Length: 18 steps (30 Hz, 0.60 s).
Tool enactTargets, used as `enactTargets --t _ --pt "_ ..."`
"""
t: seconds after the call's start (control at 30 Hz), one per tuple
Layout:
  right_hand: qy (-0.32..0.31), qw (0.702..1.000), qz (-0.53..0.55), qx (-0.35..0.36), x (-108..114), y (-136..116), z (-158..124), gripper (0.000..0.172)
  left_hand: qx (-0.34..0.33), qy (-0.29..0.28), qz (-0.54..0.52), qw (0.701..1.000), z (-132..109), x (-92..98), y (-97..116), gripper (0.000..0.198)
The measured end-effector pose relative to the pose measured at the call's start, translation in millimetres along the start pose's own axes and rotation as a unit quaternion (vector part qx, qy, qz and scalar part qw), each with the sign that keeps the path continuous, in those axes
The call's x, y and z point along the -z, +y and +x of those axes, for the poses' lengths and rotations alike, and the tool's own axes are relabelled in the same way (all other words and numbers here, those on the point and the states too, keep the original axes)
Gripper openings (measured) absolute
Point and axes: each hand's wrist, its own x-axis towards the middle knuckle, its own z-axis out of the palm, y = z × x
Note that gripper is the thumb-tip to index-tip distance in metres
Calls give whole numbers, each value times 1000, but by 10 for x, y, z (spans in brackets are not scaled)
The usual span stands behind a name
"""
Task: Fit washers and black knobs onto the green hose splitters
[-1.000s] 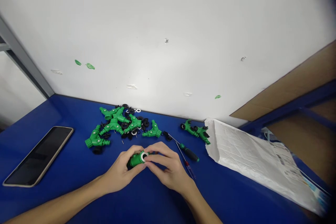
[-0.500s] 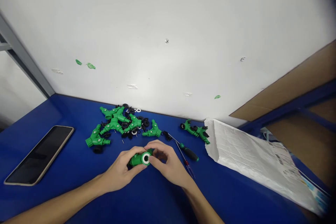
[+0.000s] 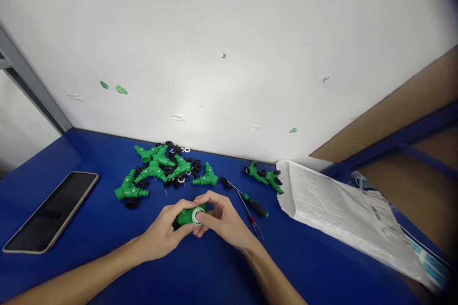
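Holding one green hose connector (image 3: 186,218) tight, our left hand (image 3: 161,231) and right hand (image 3: 225,219) wrap around it, its white ring (image 3: 196,216) showing at our right fingers (image 3: 211,218); more green Y-connectors (image 3: 153,170) lie in a pile past our fingers, untouched.

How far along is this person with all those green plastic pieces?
Done, it seems: one green splitter lies apart, with black caps on it. In hand: the left hand grips a green fitting while the right hand holds its white ring. Left: more green splitters lie heaped among loose black caps and white washers.
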Motion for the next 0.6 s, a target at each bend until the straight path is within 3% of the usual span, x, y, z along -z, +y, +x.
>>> enactTargets --t 0.27,0.47,0.6 --pt "-23 998 -3 -51 47 40 24 39 31 -29 26 999 -24 17 21 14" --pt "-10 999 15 -39 19 8 15 36 19 1 62 998 -24 30 -33 16" --pt "-8 999 44 -1 -2 28 24 35 1 5 31 1000 -4 27 -4 12"
